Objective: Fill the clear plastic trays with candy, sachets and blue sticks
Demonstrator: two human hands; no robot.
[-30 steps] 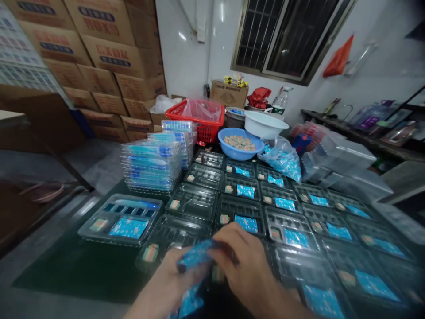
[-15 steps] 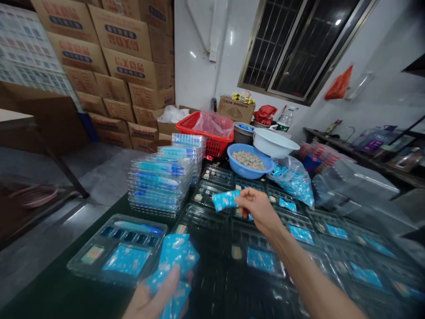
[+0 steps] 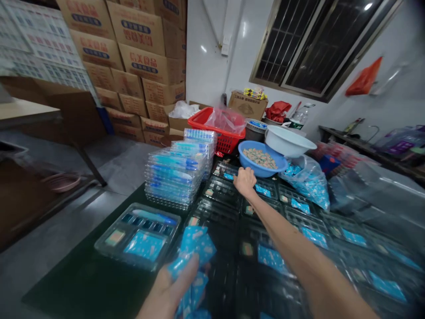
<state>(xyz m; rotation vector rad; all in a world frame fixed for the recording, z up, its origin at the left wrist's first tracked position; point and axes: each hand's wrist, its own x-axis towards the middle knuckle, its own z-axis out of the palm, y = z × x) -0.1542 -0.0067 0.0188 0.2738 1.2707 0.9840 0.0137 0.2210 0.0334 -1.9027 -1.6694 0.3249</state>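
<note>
Your left hand (image 3: 172, 288) holds packets (image 3: 195, 246); right hand (image 3: 245, 180) curled at the far tray (image 3: 220, 169) (grip unclear). Right-side trays (image 3: 347, 225) filled, two left trays (image 3: 226, 191) lack packets.

My left hand (image 3: 175, 283) is blurred, its fingers partly behind the blue packets (image 3: 195, 248), and the bottom edge crops its wrist. I can't see the right hand's (image 3: 245, 179) fingertips, nor whether they grip anything. The nearest trays (image 3: 265, 288) smear into dark blur, running off the bottom; the window (image 3: 318, 40) is cut off above.
</note>
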